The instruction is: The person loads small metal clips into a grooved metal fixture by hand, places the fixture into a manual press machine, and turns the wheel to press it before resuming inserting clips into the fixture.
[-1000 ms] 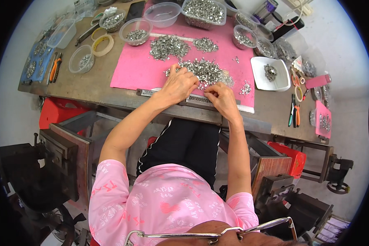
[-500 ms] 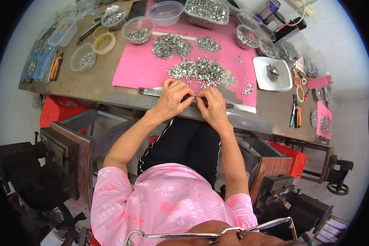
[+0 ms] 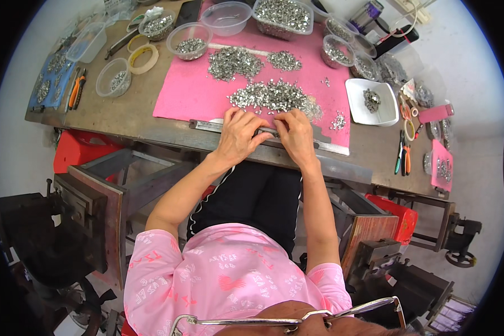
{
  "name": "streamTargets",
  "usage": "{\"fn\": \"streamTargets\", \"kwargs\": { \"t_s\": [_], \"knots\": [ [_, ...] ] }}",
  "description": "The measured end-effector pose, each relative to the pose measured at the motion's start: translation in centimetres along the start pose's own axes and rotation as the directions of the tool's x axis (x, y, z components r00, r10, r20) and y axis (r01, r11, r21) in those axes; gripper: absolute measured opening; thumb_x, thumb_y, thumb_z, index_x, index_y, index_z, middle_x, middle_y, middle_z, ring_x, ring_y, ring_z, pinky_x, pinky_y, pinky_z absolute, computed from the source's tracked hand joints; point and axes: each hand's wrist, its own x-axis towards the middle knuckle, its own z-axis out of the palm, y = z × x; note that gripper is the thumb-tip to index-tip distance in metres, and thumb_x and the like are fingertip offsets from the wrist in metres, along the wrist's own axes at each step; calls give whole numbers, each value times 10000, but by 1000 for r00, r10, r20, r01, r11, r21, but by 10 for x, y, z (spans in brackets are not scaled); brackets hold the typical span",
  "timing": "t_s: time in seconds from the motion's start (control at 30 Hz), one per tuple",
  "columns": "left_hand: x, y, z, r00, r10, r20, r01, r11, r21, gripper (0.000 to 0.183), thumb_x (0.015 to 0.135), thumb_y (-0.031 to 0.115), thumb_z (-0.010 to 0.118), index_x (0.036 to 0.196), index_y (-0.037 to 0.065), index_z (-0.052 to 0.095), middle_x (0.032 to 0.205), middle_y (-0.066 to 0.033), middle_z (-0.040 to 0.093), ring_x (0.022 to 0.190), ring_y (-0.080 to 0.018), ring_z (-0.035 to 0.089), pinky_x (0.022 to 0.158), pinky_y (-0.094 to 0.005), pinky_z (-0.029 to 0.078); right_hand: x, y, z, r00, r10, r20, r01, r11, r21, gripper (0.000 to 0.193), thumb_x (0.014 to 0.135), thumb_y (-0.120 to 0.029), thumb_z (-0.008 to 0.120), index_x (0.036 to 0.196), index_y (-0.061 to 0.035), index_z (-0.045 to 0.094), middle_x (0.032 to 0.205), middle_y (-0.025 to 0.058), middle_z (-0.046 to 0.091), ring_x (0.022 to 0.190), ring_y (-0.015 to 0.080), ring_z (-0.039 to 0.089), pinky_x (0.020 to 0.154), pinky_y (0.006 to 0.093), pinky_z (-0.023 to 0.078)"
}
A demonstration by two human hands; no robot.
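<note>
My left hand (image 3: 239, 136) is closed at the table's front edge, fingers bent, with its thumb against a small dark strip (image 3: 259, 133). That strip lies along a long metal bar (image 3: 207, 126), and my fingers hide part of it. Just right of it my right hand (image 3: 297, 136) has its fingertips pressed together by the near edge of a pile of small shiny metal pieces (image 3: 274, 96). Whatever it pinches is too small to make out. A pink cloth (image 3: 173, 101) lies under the pile. Two further heaps (image 3: 234, 63) of metal pieces lie beyond.
Clear tubs (image 3: 189, 42) of metal pieces stand at the back. A white dish (image 3: 375, 117) holds a small heap on the right, with orange-handled pliers (image 3: 408, 159) nearer. More pliers (image 3: 79, 92) and tape rolls (image 3: 143, 59) lie left. A red bin (image 3: 81, 151) sits under the table.
My hands were fingertip to fingertip over the bar. My right hand has moved forward toward the pile, while my left has turned flatter over the strip.
</note>
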Motion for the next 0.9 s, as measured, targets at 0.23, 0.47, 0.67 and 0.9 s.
{"fn": "streamTargets", "kwargs": {
  "t_s": [0.23,0.47,0.67,0.9],
  "knots": [
    [-3,-10,1,998,-33,-56,28,995,-100,182,853,211,768,954,72,709,859,-47,664,836,-250,596,920,-401,392,9,0,8,998,-48,48,54,989,-137,80,832,-89,738,906,-81,709,851,78,601,870,283,596,788,409,449],
    [12,-22,-23,989,-131,-70,137,987,86,93,903,181,712,964,115,737,836,-4,684,756,-208,592,930,-402,365,10,2,0,992,-106,66,113,988,-104,104,817,-67,745,876,-33,667,819,96,612,821,307,611,754,426,459],
    [21,-24,-14,994,-104,34,97,982,163,114,889,225,727,961,138,744,816,-5,640,862,-210,585,962,-448,334,-3,-3,-12,996,43,78,-48,997,68,72,863,-55,703,888,-34,639,854,105,601,860,293,594,794,414,436],
    [24,-31,-7,991,-110,74,94,976,196,91,869,227,738,914,149,744,799,-6,616,869,-217,580,958,-457,330,-21,-22,-17,996,87,35,-92,982,166,64,877,-21,680,883,0,619,864,126,623,818,308,599,779,408,462]
  ]
}}
